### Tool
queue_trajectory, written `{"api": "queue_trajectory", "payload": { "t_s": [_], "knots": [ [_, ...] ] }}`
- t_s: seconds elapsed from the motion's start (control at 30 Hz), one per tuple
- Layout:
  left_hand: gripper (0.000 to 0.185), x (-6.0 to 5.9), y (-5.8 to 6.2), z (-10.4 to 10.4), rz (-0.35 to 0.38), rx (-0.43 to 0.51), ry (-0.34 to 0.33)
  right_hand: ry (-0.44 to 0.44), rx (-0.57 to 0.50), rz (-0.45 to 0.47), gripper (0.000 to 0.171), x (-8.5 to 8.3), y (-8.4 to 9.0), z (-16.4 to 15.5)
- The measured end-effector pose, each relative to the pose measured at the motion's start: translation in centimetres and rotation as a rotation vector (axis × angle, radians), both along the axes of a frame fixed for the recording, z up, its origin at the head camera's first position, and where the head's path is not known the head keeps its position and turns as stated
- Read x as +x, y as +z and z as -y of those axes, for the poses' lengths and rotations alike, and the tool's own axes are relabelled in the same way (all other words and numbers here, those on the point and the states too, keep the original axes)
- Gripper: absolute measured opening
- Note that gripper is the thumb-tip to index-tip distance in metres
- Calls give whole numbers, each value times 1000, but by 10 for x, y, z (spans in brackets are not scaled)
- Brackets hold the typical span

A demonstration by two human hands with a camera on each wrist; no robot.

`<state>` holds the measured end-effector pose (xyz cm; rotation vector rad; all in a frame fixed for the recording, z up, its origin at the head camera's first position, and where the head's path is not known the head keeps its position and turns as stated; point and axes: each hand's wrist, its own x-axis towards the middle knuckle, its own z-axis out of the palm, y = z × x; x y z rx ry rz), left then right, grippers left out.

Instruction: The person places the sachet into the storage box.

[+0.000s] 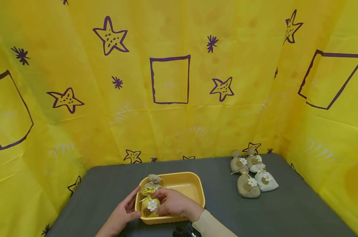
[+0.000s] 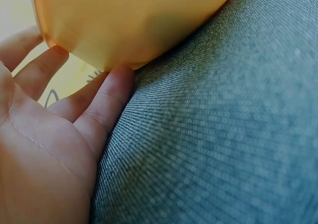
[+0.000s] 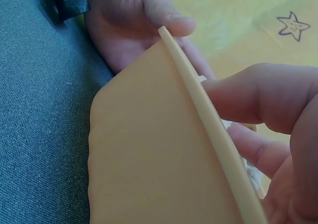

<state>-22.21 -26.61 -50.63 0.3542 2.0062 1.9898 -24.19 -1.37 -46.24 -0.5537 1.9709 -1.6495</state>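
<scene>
Both hands meet at the yellow tray (image 1: 193, 194): left hand (image 1: 122, 214) lies flat against its corner, right hand (image 1: 174, 204) pinches a yellow daisy sachet (image 1: 149, 205) inside (a beige sachet (image 1: 153, 179) stands just behind). Farther right, four loose sachets (image 1: 251, 176) cluster on grey cloth (image 1: 285, 210).

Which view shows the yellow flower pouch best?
Head view: the yellow flower pouch sits in the tray, pinched by the right hand. Left wrist view misses it; right wrist view shows none of it clearly behind the tray wall.
</scene>
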Motion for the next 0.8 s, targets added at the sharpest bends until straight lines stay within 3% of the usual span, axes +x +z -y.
{"api": "queue_trajectory", "payload": {
  "t_s": [0.23, 0.8],
  "knots": [
    [76, 2, 1, 0, 8, -6, 0, -1, -41, 21, 40, -2, -4, 3],
    [76, 0, 5, -1, 16, 22, -2, -24, -22, 41, 37, -2, -1, 3]
  ]
}}
